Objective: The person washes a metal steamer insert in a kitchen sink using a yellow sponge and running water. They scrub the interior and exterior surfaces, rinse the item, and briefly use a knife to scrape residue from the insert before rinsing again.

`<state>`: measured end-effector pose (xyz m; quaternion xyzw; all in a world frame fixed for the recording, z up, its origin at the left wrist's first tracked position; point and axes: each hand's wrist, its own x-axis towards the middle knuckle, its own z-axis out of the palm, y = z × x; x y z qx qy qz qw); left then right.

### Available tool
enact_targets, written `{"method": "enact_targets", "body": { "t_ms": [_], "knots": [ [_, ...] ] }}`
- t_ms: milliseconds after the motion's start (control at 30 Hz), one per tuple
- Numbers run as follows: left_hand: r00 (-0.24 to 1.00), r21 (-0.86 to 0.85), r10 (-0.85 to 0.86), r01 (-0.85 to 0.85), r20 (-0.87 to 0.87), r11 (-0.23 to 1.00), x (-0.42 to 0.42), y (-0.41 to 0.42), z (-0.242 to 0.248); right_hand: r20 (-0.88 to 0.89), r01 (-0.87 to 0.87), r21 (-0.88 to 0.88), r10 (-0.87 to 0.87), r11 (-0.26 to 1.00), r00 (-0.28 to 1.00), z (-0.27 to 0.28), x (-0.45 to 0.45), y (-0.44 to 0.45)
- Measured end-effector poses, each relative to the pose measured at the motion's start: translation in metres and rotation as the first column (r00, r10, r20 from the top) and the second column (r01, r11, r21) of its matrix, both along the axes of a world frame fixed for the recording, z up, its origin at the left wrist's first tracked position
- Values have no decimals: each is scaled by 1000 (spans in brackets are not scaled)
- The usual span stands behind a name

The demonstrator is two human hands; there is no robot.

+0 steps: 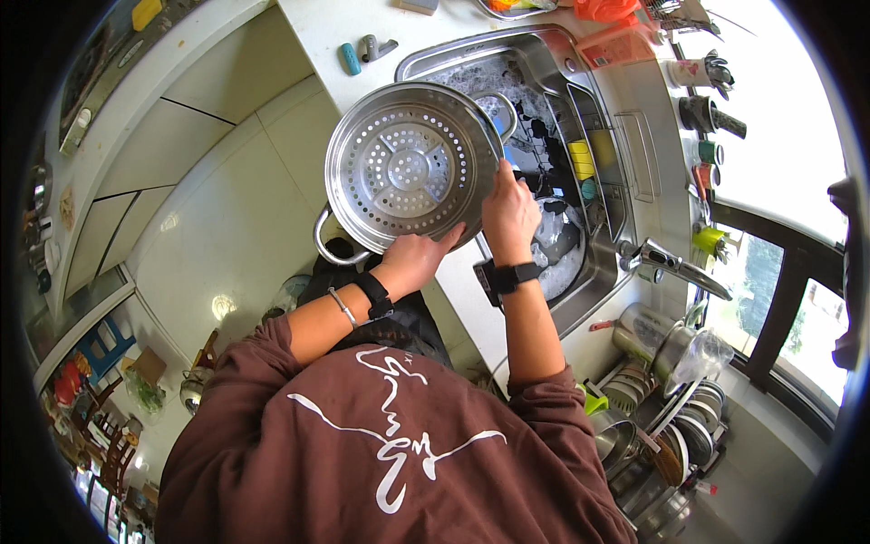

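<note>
A stainless-steel steamer tier (408, 170) with a perforated bottom and two loop handles is held over the floor and the sink-side counter edge. My right hand (511, 214) grips its rim on the right. Along the near rim lies my left hand (418, 258), its thumb against the inner wall and its fingers hidden beneath the tier. To the right, a steel sink (598, 272) contains foamy water and a dark rack. Part of a round vessel (557, 234) shows in the suds near my right wrist, though its kind is unclear.
A faucet (676, 266) reaches in from the right. Inside the sink's side rack sits a yellow sponge (580, 160). A peeler-like grey tool (376, 49) lies on the far counter. At lower right stands a dish rack with several plates (680, 435). Windows line the right side.
</note>
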<state>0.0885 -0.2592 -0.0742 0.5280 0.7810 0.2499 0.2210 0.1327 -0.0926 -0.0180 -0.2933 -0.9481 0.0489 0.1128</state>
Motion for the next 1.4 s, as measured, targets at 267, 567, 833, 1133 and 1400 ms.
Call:
{"method": "enact_targets", "body": {
  "t_ms": [267, 567, 833, 1133, 1400],
  "knots": [
    [996, -115, -35, 45, 85, 992, -5, -2, 9, 24, 177, -356, -180, 917, 983, 17, 61, -10],
    [987, -141, -158, 157, 3, 978, -18, -14, 17, 8, 237, -622, -296, 747, 955, -22, 63, 18],
    [986, -219, -167, 162, -5, 962, -21, 0, 29, -201, 51, -481, -167, 875, 965, -28, 14, 49],
    [989, -217, -145, 139, -14, 966, -16, 5, 32, -220, 74, -392, -171, 917, 961, -38, 26, 62],
    [987, -173, -154, 144, -45, 974, -16, 8, 31, -91, 89, -441, -143, 893, 986, -39, 29, 55]
  ]
}}
